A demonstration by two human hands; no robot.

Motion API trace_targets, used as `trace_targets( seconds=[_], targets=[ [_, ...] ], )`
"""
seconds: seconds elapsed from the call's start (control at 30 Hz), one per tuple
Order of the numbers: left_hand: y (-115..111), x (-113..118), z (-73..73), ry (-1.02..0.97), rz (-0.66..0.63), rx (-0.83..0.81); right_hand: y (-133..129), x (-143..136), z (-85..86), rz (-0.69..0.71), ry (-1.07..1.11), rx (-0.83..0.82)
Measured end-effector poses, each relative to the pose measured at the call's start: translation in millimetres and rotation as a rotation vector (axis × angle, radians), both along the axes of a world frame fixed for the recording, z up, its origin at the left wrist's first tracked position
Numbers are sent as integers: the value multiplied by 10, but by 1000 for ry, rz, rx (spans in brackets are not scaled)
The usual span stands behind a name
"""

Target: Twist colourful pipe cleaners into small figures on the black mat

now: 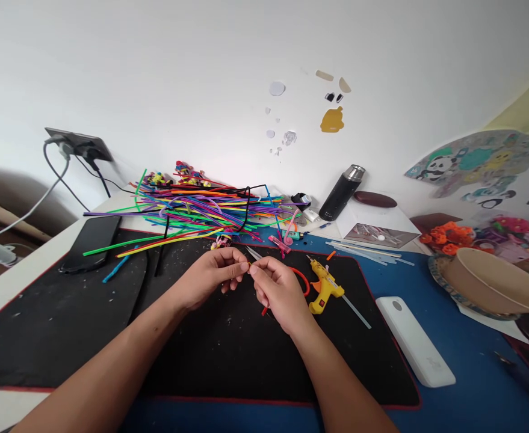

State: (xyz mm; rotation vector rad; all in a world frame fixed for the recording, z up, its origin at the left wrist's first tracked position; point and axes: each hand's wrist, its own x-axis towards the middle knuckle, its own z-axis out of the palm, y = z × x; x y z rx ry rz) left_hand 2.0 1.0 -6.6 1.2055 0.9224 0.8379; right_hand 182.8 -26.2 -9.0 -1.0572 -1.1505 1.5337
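Over the black mat, my left hand (222, 270) and my right hand (278, 290) meet with fingertips pinched. Between them is a small orange-yellow piece of pipe cleaner (248, 266), mostly covered by the fingers. Scissors (254, 253) with orange-red handles lie behind and under my right hand, partly hidden. To the right rests a yellow glue gun (325, 287) with a clear glue stick (357, 312) sticking out of its back. A small pink and yellow figure (221, 241) sits just beyond my left hand.
Many coloured pipe cleaners (205, 207) are heaped along the wall. A phone (90, 243) lies at the left. A black thermos (342, 193), loose glue sticks (372, 252), a white power bank (415, 341) and a beige bowl (499, 282) stand or lie on the right.
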Motion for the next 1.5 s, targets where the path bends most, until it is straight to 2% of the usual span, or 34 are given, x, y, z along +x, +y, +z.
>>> trace_targets(
  seconds=[0.3,0.63,1.5],
  targets=[
    [-5,12,9,-46,7,-61,8,6,-5,-23,8,-8],
    [-1,-8,-17,-100,-17,-50,12,13,17,-26,18,-16],
    [5,-6,-11,-80,-5,-79,19,11,9,-16,20,-30]
  ],
)
